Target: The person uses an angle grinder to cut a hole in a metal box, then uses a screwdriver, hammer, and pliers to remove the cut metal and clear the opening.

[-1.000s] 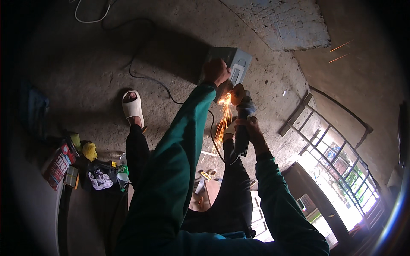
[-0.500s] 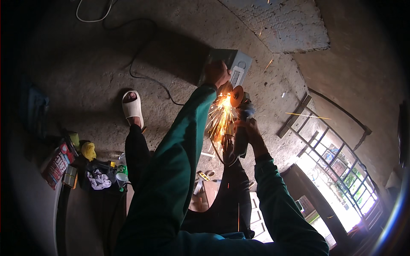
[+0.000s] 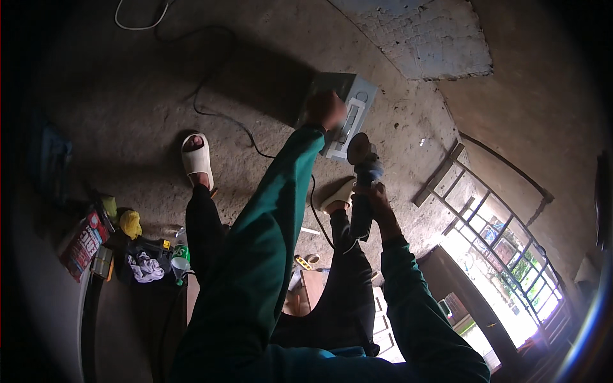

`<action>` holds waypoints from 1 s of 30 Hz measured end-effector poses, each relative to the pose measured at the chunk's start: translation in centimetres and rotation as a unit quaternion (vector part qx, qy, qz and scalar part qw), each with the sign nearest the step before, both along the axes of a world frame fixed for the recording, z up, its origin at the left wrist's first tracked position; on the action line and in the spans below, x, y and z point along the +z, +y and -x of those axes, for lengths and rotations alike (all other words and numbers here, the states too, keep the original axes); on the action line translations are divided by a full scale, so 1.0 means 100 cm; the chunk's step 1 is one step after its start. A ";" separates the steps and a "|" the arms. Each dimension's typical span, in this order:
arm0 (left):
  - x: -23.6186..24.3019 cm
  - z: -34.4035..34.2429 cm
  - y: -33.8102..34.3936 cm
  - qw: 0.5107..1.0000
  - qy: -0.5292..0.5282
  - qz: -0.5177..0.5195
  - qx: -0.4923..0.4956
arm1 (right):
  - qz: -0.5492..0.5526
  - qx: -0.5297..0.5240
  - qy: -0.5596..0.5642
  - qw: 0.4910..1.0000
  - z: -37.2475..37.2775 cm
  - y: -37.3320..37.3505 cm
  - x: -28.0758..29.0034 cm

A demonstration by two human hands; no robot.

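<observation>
My left hand [image 3: 324,108] is closed on a grey metal box [image 3: 363,102] lying on the concrete floor, with a pale oblong fitting and round outlines on its lighter face. My right hand [image 3: 378,203] is wrapped round an angle grinder [image 3: 361,216], whose disc [image 3: 357,148] points up toward the box, just right of and below my left hand. No sparks show around the disc. A dark cord runs from the grinder past my legs. My two sandalled feet [image 3: 196,159] flank my arms on the floor.
Left below lie a bag [image 3: 83,242], a yellow bundle [image 3: 131,225], a crumpled cloth [image 3: 145,268] and a green bottle [image 3: 181,254]. A roll of tape [image 3: 313,258] lies between my legs. At the right are a barred window grille [image 3: 498,236] and walls; a loose cable [image 3: 140,27] lies far up left.
The bright spark stream seen earlier is gone. The grinder's disc has moved slightly right and down, away from my left hand, uncovering more of the box's lower part and my right foot.
</observation>
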State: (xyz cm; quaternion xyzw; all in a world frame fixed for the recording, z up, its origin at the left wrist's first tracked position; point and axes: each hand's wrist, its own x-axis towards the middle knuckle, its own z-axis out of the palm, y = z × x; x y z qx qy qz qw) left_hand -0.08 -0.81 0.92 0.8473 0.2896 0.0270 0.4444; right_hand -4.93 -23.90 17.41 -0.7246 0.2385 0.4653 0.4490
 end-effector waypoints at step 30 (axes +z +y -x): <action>0.015 -0.001 0.012 0.994 0.077 0.063 -0.042 | 0.032 0.014 0.004 0.999 -0.013 0.018 -0.003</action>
